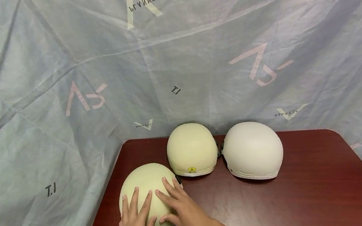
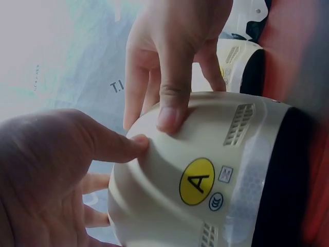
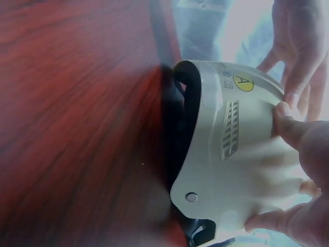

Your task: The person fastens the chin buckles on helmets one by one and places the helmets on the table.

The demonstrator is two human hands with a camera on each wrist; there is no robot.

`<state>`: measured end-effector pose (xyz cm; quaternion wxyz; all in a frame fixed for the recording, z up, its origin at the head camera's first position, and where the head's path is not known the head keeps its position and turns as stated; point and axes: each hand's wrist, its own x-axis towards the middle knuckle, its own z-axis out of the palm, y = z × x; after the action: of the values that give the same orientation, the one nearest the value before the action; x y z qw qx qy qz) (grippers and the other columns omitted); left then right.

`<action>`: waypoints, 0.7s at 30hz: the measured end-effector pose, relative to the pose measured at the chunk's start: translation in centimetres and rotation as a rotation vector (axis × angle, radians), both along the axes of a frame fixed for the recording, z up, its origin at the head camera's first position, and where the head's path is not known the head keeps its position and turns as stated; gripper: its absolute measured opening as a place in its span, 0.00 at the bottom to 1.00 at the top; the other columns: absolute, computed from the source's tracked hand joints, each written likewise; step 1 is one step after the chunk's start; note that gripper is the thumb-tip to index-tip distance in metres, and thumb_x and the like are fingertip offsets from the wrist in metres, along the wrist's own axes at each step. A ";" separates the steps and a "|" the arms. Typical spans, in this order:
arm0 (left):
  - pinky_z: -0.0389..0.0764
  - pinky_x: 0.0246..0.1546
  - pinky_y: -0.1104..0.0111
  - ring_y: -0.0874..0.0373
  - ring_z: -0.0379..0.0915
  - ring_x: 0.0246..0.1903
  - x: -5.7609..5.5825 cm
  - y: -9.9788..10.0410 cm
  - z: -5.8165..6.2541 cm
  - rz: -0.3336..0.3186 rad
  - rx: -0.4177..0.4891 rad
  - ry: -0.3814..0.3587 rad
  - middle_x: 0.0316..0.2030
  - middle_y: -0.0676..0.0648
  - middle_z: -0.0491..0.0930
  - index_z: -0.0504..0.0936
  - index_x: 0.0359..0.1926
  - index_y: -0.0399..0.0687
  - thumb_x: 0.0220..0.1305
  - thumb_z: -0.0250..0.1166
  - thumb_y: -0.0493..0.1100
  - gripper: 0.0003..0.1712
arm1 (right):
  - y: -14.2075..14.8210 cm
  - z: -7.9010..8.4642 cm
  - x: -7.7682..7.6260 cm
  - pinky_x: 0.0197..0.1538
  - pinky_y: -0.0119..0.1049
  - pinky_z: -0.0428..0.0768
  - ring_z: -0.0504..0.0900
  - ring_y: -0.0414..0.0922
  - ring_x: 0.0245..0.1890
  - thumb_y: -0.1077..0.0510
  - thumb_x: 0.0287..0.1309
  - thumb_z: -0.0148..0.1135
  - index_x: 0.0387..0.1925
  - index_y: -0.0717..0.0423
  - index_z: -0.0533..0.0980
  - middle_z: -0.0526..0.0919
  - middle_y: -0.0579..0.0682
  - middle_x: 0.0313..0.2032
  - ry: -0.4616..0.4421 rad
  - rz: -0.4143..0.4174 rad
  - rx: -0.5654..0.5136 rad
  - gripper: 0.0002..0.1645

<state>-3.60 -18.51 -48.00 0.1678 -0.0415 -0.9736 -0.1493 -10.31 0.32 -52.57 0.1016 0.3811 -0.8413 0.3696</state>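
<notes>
A cream helmet (image 1: 149,177) sits at the table's near left corner, with both my hands laid on its top. My left hand (image 1: 134,221) covers its left side, fingers spread and fairly straight. On the right side rests my right hand (image 1: 188,213), fingers also fanned out. The two thumbs come close together in the left wrist view, touching the shell above a round yellow "A" sticker (image 2: 197,181). Vent slots (image 3: 231,129) and a rivet (image 3: 192,197) show on the helmet's side in the right wrist view. Its dark rim faces the table.
Behind and to the right stands another cream helmet (image 1: 191,148) with a yellow sticker. A white helmet (image 1: 252,149) is beside it, farther right. All are on a dark red wooden table (image 1: 309,199). Grey printed sheeting (image 1: 196,71) hangs behind and at the left.
</notes>
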 end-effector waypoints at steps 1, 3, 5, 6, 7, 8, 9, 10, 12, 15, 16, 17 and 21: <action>0.77 0.41 0.23 0.16 0.56 0.72 -0.1 -0.1 0.1 0.004 0.002 -0.005 0.78 0.37 0.62 0.74 0.75 0.59 0.57 0.79 0.42 0.44 | -0.3 -0.1 -0.1 0.68 0.72 0.71 0.60 0.75 0.77 0.40 0.57 0.72 0.80 0.41 0.66 0.59 0.60 0.82 0.010 -0.004 -0.007 0.51; 0.77 0.42 0.22 0.16 0.55 0.73 -0.3 -0.2 0.3 0.015 0.009 -0.025 0.79 0.36 0.61 0.73 0.76 0.58 0.59 0.77 0.41 0.44 | -0.9 -0.4 -0.3 0.67 0.72 0.72 0.62 0.76 0.76 0.40 0.56 0.73 0.79 0.42 0.67 0.60 0.60 0.81 0.036 -0.019 -0.019 0.50; 0.75 0.43 0.21 0.15 0.52 0.74 -0.5 -0.4 0.5 0.022 0.024 -0.063 0.80 0.36 0.58 0.71 0.77 0.57 0.61 0.76 0.40 0.44 | -1.4 -0.6 -0.5 0.68 0.71 0.72 0.62 0.76 0.76 0.41 0.55 0.73 0.78 0.43 0.68 0.61 0.60 0.81 0.044 -0.032 -0.037 0.50; 0.75 0.44 0.20 0.15 0.51 0.74 -0.6 -0.5 0.6 0.025 0.034 -0.085 0.80 0.36 0.57 0.70 0.78 0.57 0.62 0.75 0.39 0.43 | -1.6 -0.8 -0.5 0.69 0.71 0.72 0.61 0.75 0.77 0.41 0.56 0.73 0.78 0.44 0.68 0.61 0.60 0.81 0.040 -0.034 -0.044 0.49; 0.74 0.45 0.20 0.15 0.49 0.75 -0.6 -0.5 0.8 0.027 0.043 -0.109 0.81 0.35 0.56 0.69 0.78 0.56 0.64 0.74 0.38 0.43 | -1.8 -0.9 -0.5 0.69 0.71 0.72 0.60 0.76 0.77 0.41 0.57 0.72 0.78 0.44 0.68 0.60 0.60 0.82 0.036 -0.037 -0.052 0.49; 0.74 0.45 0.20 0.15 0.47 0.75 -0.7 -0.6 0.9 0.027 0.051 -0.130 0.81 0.35 0.54 0.68 0.78 0.55 0.65 0.73 0.38 0.43 | -2.0 -1.0 -0.4 0.69 0.71 0.71 0.59 0.76 0.78 0.42 0.58 0.72 0.78 0.44 0.68 0.59 0.60 0.82 0.021 -0.034 -0.059 0.48; 0.74 0.44 0.20 0.14 0.46 0.75 -0.8 -0.7 1.0 0.023 0.059 -0.146 0.81 0.34 0.54 0.67 0.79 0.55 0.65 0.72 0.37 0.43 | -2.1 -1.1 -0.3 0.70 0.70 0.71 0.57 0.76 0.78 0.42 0.59 0.71 0.79 0.44 0.67 0.58 0.60 0.83 -0.001 -0.030 -0.068 0.48; 0.74 0.44 0.20 0.13 0.45 0.75 -0.9 -0.8 1.1 0.018 0.068 -0.157 0.81 0.34 0.53 0.67 0.79 0.54 0.66 0.72 0.36 0.43 | -2.2 -1.2 -0.2 0.70 0.70 0.71 0.56 0.76 0.79 0.42 0.60 0.70 0.79 0.44 0.67 0.57 0.60 0.83 -0.017 -0.028 -0.072 0.47; 0.74 0.43 0.19 0.12 0.44 0.75 -1.0 -0.9 1.2 0.009 0.083 -0.170 0.81 0.32 0.51 0.66 0.79 0.52 0.66 0.71 0.34 0.43 | -2.2 -1.3 0.0 0.69 0.69 0.73 0.55 0.76 0.79 0.44 0.64 0.69 0.80 0.43 0.65 0.54 0.60 0.84 -0.046 -0.025 -0.074 0.46; 0.73 0.44 0.19 0.12 0.42 0.75 -1.4 -1.3 1.2 0.001 0.098 -0.167 0.82 0.31 0.50 0.66 0.79 0.51 0.66 0.70 0.33 0.42 | -2.1 -1.4 0.2 0.69 0.63 0.77 0.55 0.74 0.80 0.49 0.67 0.71 0.82 0.42 0.62 0.52 0.60 0.84 -0.056 -0.017 -0.047 0.46; 0.72 0.45 0.19 0.12 0.41 0.76 -1.5 -1.5 1.1 0.000 0.104 -0.166 0.82 0.31 0.50 0.66 0.79 0.51 0.67 0.70 0.32 0.42 | -1.9 -1.4 0.3 0.68 0.61 0.78 0.55 0.74 0.80 0.51 0.67 0.72 0.82 0.42 0.62 0.51 0.60 0.84 -0.053 -0.012 -0.028 0.47; 0.71 0.47 0.18 0.12 0.40 0.76 -1.7 -1.7 1.0 0.000 0.109 -0.164 0.82 0.31 0.49 0.65 0.79 0.51 0.68 0.69 0.32 0.42 | -1.8 -1.4 0.3 0.68 0.59 0.80 0.56 0.74 0.79 0.52 0.67 0.73 0.82 0.42 0.62 0.51 0.61 0.84 -0.043 -0.010 -0.005 0.47; 0.63 0.54 0.16 0.16 0.35 0.79 -3.1 -2.4 0.4 -0.004 0.149 -0.140 0.83 0.32 0.47 0.64 0.81 0.52 0.72 0.64 0.32 0.40 | -1.0 -1.3 0.7 0.67 0.61 0.80 0.53 0.73 0.81 0.50 0.66 0.74 0.81 0.41 0.62 0.47 0.58 0.85 -0.049 0.015 0.103 0.48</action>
<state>-6.71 -20.89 -47.62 0.1015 -0.0204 -0.9691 -0.2239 -9.66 -0.67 -53.87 0.0586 0.3831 -0.8585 0.3358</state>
